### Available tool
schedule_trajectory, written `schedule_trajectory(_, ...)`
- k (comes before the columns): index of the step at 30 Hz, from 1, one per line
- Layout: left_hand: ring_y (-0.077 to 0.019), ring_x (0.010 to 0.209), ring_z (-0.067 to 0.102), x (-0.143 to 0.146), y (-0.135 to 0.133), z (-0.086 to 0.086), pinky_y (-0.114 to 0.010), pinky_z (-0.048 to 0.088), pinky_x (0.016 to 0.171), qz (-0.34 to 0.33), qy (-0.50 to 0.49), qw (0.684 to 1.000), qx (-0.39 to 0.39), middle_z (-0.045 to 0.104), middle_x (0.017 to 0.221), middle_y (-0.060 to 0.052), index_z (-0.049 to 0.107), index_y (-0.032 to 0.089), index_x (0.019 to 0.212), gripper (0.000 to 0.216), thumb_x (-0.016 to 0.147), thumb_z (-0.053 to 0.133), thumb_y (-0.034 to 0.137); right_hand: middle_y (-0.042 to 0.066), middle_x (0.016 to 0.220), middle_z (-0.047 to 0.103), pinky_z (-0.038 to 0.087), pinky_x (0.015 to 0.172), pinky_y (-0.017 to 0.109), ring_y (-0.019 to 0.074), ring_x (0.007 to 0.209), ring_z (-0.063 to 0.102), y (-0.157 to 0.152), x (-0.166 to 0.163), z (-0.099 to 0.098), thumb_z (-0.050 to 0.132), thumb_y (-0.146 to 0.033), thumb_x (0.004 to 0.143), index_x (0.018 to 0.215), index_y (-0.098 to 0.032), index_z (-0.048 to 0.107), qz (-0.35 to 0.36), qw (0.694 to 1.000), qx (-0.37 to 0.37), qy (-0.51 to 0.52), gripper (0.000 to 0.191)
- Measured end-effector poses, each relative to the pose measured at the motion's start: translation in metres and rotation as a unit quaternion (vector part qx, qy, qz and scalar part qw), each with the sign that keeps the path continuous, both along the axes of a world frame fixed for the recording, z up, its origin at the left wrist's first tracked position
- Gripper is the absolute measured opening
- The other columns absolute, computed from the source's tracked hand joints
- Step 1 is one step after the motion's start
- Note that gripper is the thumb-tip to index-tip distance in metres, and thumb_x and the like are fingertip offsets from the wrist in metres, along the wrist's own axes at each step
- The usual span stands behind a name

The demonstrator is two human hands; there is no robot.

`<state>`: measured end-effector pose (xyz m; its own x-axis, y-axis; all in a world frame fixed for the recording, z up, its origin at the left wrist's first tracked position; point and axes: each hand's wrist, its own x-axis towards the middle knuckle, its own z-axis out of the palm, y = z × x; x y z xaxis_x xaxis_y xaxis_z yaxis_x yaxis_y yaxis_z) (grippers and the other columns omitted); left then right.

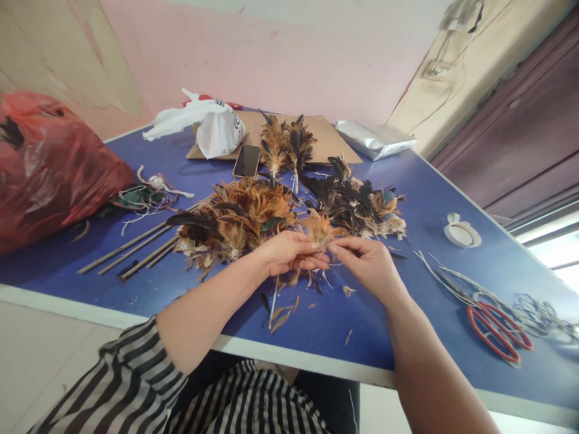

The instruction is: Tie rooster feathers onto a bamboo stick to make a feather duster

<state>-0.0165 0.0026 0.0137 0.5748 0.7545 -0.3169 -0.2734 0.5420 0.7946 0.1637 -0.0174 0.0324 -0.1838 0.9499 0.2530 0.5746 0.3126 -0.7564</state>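
My left hand (289,253) is closed around a small bunch of orange-brown feathers (320,228), held just above the blue table (407,199). My right hand (368,260) meets it from the right, fingertips pinched at the base of the same bunch. Behind the hands lies a big pile of orange and brown feathers (239,217), and to its right a darker pile of black feathers (357,202). Loose feather bits (283,310) are scattered on the table below my hands.
Thin wooden sticks (131,247) lie at the left beside a red plastic bag (49,163). A phone (246,160), white bag (212,126), cardboard sheet (325,138) and silver packet (373,138) sit at the back. Red-handled scissors (493,322), string (538,313) and a white tape roll (461,233) lie right.
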Motion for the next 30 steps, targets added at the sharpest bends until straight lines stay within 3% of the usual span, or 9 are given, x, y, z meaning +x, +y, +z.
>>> schedule_trajectory(8, -0.0115, 0.057, 0.065, 0.0, -0.002, 0.0, -0.014, 0.051, 0.049, 0.0, 0.012, 1.0, 0.002, 0.066, 0.065, -0.007, 0.066, 0.004, 0.076, 0.007, 0.074, 0.064, 0.011, 0.004, 0.085, 0.07, 0.046, 0.074, 0.03, 0.0198, 0.08, 0.063, 0.004, 0.001, -0.007, 0.058, -0.025, 0.074, 0.079, -0.017, 0.072, 0.027, 0.999, 0.038, 0.018, 0.017)
schedule_trajectory(15, -0.0076, 0.047, 0.06, -0.002, -0.002, 0.002, -0.014, 0.049, 0.045, -0.022, 0.022, 0.999, 0.027, 0.063, 0.059, -0.004, 0.065, 0.004, 0.073, 0.009, 0.073, 0.065, 0.013, 0.0, 0.068, 0.067, 0.044, 0.063, 0.026, 0.0168, 0.069, 0.06, 0.002, 0.0, -0.002, 0.055, -0.022, 0.074, 0.077, -0.016, 0.071, 0.036, 0.999, 0.002, 0.015, 0.017)
schedule_trajectory(20, -0.0146, 0.063, 0.067, -0.004, 0.004, -0.001, -0.015, 0.048, 0.043, 0.005, 0.019, 1.0, -0.017, 0.068, 0.08, -0.01, 0.064, 0.006, 0.082, 0.009, 0.078, 0.058, 0.012, 0.003, 0.069, 0.067, 0.041, 0.054, 0.025, 0.0143, 0.058, 0.055, 0.003, 0.0, -0.002, 0.059, -0.029, 0.073, 0.079, -0.015, 0.07, -0.019, 1.0, -0.001, -0.008, 0.018)
schedule_trajectory(24, -0.0111, 0.054, 0.064, -0.005, 0.007, -0.002, -0.013, 0.047, 0.041, 0.022, 0.036, 0.999, -0.019, 0.065, 0.066, -0.007, 0.062, 0.005, 0.077, 0.01, 0.081, 0.054, 0.009, 0.002, 0.067, 0.064, 0.04, 0.053, 0.024, 0.0132, 0.057, 0.053, 0.002, 0.001, -0.003, 0.059, -0.025, 0.074, 0.075, -0.017, 0.068, 0.004, 0.996, 0.068, -0.063, 0.013)
schedule_trajectory(27, -0.0075, 0.044, 0.059, -0.004, 0.005, -0.002, -0.013, 0.044, 0.039, 0.021, 0.077, 0.996, 0.034, 0.059, 0.055, -0.001, 0.06, 0.006, 0.073, 0.009, 0.079, 0.058, 0.012, 0.003, 0.069, 0.061, 0.041, 0.057, 0.024, 0.0131, 0.062, 0.054, -0.004, -0.001, 0.001, 0.056, -0.022, 0.078, 0.076, -0.018, 0.067, 0.062, 0.979, 0.156, -0.114, 0.013)
schedule_trajectory(30, -0.0063, 0.038, 0.054, -0.001, 0.0, -0.003, -0.014, 0.042, 0.038, -0.028, 0.143, 0.983, 0.11, 0.056, 0.049, 0.001, 0.058, 0.008, 0.067, 0.015, 0.079, 0.058, 0.017, 0.005, 0.079, 0.06, 0.043, 0.065, 0.025, 0.0145, 0.072, 0.056, -0.009, -0.004, 0.008, 0.051, -0.021, 0.083, 0.081, -0.019, 0.067, 0.117, 0.955, 0.209, -0.176, 0.017)
